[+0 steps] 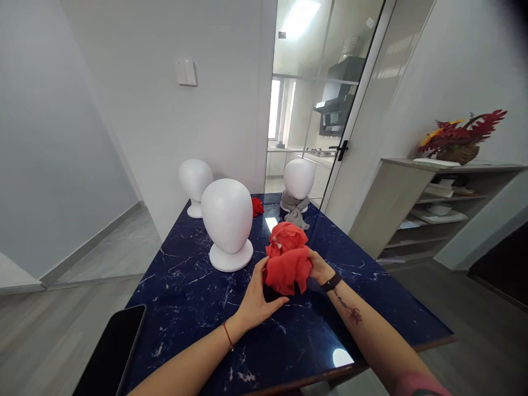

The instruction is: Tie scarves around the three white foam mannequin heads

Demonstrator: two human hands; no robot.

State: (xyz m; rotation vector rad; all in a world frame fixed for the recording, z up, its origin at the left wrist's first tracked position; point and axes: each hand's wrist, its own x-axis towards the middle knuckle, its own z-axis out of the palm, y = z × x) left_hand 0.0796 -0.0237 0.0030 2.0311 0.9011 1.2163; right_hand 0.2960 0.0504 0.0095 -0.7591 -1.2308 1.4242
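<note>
A crumpled bundle of red cloth (pixel 289 267) is held between both hands, low over the dark blue marbled table (pixel 190 324). My left hand (pixel 258 297) cups its left and near side, with the thumb stretched out beneath it. From the right, my right hand (pixel 319 268) grips the bundle, its fingertips partly hidden by the cloth. Just beyond my left hand stands a bare white foam head (pixel 227 220), upright on its round base. Farther back on the right, another foam head (pixel 299 179) wears a grey scarf (pixel 296 208) around its neck, one end lying on the table.
A third bare foam head (pixel 195 179) stands at the back left. More red cloth (pixel 257 207) lies behind the nearest head. A black phone (pixel 110 352) rests at the table's left edge. A glass door (pixel 309 99) and a shelf unit (pixel 433 209) stand beyond.
</note>
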